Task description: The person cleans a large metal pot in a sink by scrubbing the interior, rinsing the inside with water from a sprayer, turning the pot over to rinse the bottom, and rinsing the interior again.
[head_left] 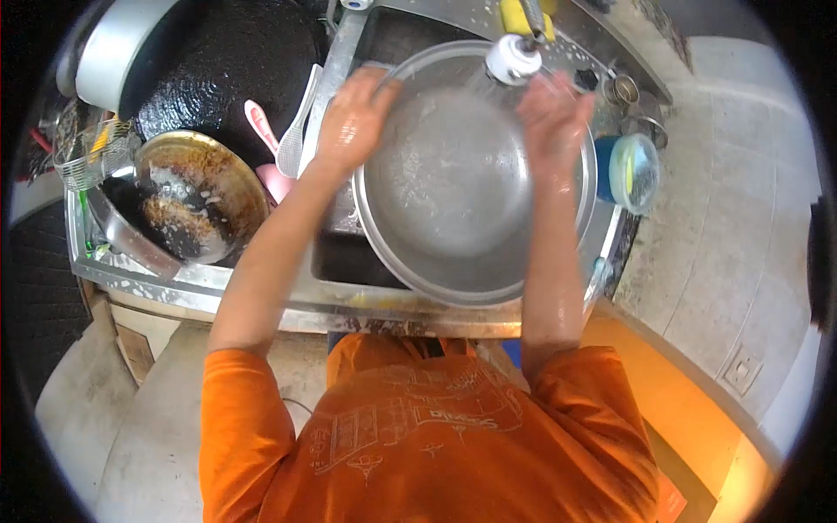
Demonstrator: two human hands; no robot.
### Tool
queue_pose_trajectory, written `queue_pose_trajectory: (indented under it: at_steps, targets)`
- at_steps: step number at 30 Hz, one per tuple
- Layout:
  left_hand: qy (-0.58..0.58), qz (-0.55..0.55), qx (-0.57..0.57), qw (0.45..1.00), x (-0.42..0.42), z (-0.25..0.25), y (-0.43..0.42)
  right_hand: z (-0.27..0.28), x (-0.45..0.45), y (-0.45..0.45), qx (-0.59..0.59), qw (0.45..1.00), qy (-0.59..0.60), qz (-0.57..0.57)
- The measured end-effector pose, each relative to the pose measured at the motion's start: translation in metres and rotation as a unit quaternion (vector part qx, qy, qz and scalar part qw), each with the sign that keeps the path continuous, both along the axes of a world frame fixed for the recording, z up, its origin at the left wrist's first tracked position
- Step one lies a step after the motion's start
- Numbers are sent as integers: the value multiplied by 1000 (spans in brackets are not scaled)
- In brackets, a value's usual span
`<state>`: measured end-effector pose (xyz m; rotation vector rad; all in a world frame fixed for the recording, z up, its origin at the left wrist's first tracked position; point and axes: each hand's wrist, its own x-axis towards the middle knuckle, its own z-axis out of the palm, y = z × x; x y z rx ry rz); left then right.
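A large round metal basin (466,295) rests over the sink (349,261), its inside wet. My left hand (353,122) is at the basin's upper left rim, fingers bent over the edge. My right hand (555,122) is raised over the basin's right side, just beside the white tap head (513,61). It is smeared by motion, so its fingers do not show clearly. Water seems to spray from the tap head into the basin. Both forearms look wet.
Left of the sink sit a stained round pan or lid (205,187), a wire basket (91,157), a pink-handled utensil (261,126) and a big dark-bottomed pot (218,70). A yellow sponge (519,17) lies behind the tap. A blue tub (629,174) stands at the right.
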<state>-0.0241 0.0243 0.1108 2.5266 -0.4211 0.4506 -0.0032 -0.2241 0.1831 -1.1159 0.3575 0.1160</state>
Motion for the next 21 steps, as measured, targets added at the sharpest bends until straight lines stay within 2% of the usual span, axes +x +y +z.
queue_pose_trajectory:
  at_steps: [1,2,3,4,6,8,9,13,15,17,18,19,20,21]
  targets:
    - [56,-101,89,989,-9,-7,-11,31,4,10,-136,989,-54,37]
    - [105,-196,179,959,-12,-17,-19,58,14,22,-269,954,-111,75]
    - [103,-197,182,958,-17,-40,-26,78,19,32,-395,897,-163,112]
    - [175,-203,273,924,-24,-67,-31,89,19,41,-511,821,-208,146]
    - [244,-203,372,872,-28,-72,-30,90,14,68,-502,836,-169,145]
    - [275,-218,477,805,-28,-37,-34,71,0,95,-524,810,-231,128]
    - [284,-227,512,778,-29,-21,-34,63,-9,106,-513,815,-227,145]
    - [279,-185,447,830,-36,42,-8,57,-28,124,-459,856,-191,140]
    - [174,-126,429,878,-76,36,-9,49,-29,118,-465,850,-190,158]
    - [284,-203,465,814,-116,56,-35,54,-27,100,-465,836,-158,243]
    - [401,-298,492,713,-124,52,-57,56,-23,86,-470,835,-150,243]
    - [524,-371,487,593,-132,49,-78,55,-13,71,-500,805,-163,273]
    - [581,-382,428,577,-142,33,-96,59,-4,57,-530,772,-180,302]
    - [639,-388,369,553,-153,18,-113,81,6,42,-526,752,-99,383]
